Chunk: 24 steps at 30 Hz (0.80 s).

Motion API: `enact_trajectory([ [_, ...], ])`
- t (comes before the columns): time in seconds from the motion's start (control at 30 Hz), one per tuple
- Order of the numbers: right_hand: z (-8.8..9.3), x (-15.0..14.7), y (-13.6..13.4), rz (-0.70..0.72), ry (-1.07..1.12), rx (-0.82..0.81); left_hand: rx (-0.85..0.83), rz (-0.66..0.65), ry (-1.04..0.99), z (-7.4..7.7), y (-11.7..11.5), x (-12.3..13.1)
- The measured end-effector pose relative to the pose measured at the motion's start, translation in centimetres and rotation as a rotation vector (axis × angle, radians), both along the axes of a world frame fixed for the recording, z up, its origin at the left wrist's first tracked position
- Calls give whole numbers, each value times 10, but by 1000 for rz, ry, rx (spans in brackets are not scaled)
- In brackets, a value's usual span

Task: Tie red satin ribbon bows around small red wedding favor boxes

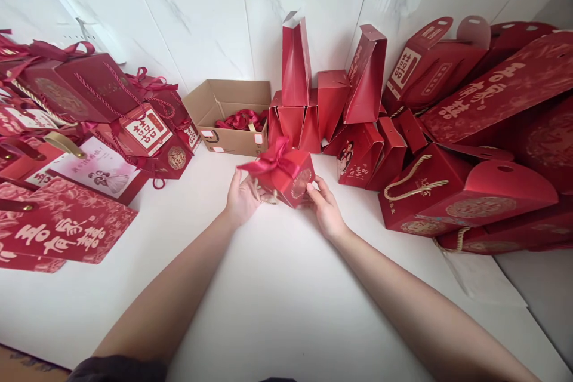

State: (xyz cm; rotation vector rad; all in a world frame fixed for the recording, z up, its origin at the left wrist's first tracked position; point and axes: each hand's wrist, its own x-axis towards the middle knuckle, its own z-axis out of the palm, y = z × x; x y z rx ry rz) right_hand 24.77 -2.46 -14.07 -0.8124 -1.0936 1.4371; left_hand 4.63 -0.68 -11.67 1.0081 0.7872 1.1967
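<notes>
A small red gift box with a round emblem on its side is held between both hands over the white table. A dark pink ribbon bow is tied on its top. My left hand is at the box's left side, its fingers partly hidden behind it near a bit of beige cord. My right hand grips the right side, fingertips resting close to the emblem.
Behind the box stands an open cardboard carton with dark pink ribbons inside. Upright red boxes lean by the marbled wall. Stacked gift boxes crowd the left; more red boxes with cord handles fill the right.
</notes>
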Motion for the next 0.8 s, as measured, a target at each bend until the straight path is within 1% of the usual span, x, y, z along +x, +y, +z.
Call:
enact_trajectory([
  [0.1, -1, 1, 4, -41, 130, -96, -165, -79, -174, 4, -1, -3],
  [0.17, 0, 2, 4, -43, 164, -131, -196, -106, -167, 3, -2, -3],
  [0.33, 5, 2, -2, 3, 133, -128, -17, -124, -39, -7, -1, 0],
  [0.43, 4, 1, -2, 9, 133, -100, -12, -137, 8, -10, -2, 2],
  [0.53, 0, 0, 0, -53, 85, -68, -54, -60, 7, -6, -2, 4],
  [0.63, -4, 0, 3, -228, -38, 3, -65, 22, -1, -1, -3, 5],
  [0.7, -5, 2, 4, -329, -143, 29, -75, 66, -10, -1, -1, 6],
  [0.73, -5, 3, 5, -342, -184, 26, -83, 89, -10, -2, -1, 7],
  [0.8, -5, 4, 5, -307, -224, 9, -83, 125, 16, -5, 1, 7],
])
